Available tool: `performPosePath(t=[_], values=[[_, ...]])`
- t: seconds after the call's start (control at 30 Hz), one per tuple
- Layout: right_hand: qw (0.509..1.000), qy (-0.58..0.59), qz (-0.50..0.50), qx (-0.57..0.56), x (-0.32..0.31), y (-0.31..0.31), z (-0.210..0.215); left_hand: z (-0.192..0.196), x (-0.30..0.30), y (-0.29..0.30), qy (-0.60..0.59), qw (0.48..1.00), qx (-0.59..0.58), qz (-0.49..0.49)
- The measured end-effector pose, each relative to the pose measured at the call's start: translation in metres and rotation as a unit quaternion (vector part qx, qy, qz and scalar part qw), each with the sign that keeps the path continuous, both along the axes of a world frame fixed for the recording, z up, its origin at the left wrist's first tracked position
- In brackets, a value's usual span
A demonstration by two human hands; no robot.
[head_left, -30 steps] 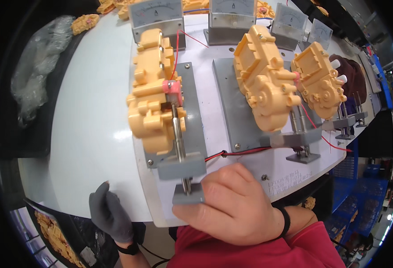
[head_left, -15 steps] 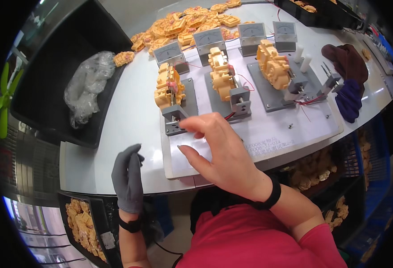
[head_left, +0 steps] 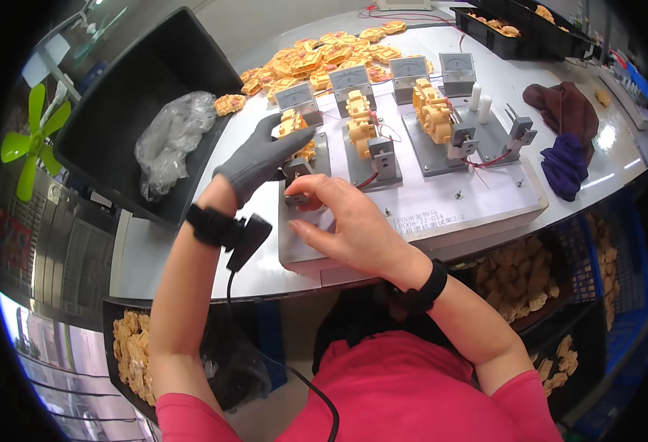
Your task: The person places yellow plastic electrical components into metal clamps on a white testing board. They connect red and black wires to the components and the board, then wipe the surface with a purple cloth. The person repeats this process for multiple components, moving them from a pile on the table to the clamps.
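Note:
My left hand (head_left: 261, 158), in a grey glove, reaches over the leftmost test fixture. Its fingers lie around and across a yellow plastic housing (head_left: 293, 121), partly covering it. My bare right hand (head_left: 361, 225) is at the front of the same fixture, with thumb and index finger apart and fingertips by the grey end block (head_left: 297, 171). Whether they touch it is hard to see. To the right, a second yellow housing (head_left: 361, 129) and a third yellow housing (head_left: 434, 118) sit on their own grey fixtures, with red wires at the metal pins.
Dial meters (head_left: 350, 79) stand behind the fixtures on a white board (head_left: 427, 214). A heap of yellow housings (head_left: 320, 59) lies farther back. Left is a black bin (head_left: 92, 129) with a clear plastic bag (head_left: 169, 140); right, dark cloths (head_left: 566, 162). A cable (head_left: 320, 390) hangs from my left wrist.
My left hand has moved up and right from the table's front edge onto the leftmost fixture. The right hand stays near that fixture's front block. The whole view has shifted slightly.

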State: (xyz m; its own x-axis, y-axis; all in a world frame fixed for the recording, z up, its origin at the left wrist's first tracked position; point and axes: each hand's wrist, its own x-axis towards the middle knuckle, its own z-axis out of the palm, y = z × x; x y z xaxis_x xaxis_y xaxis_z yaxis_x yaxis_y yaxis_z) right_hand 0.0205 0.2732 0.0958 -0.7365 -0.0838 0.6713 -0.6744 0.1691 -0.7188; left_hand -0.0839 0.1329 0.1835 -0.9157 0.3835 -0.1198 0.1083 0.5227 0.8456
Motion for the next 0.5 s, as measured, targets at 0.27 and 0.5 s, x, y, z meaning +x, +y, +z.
performPosePath(t=[0.27, 0.5], values=[[0.996, -0.083, -0.008, 0.022, 0.004, -0.011, -0.001, -0.001, -0.043, -0.021, 0.201, 0.976, -0.052, -0.059], [0.994, -0.074, -0.070, 0.036, 0.010, 0.000, -0.006, 0.033, 0.057, -0.153, 0.062, 0.956, 0.247, 0.148]])
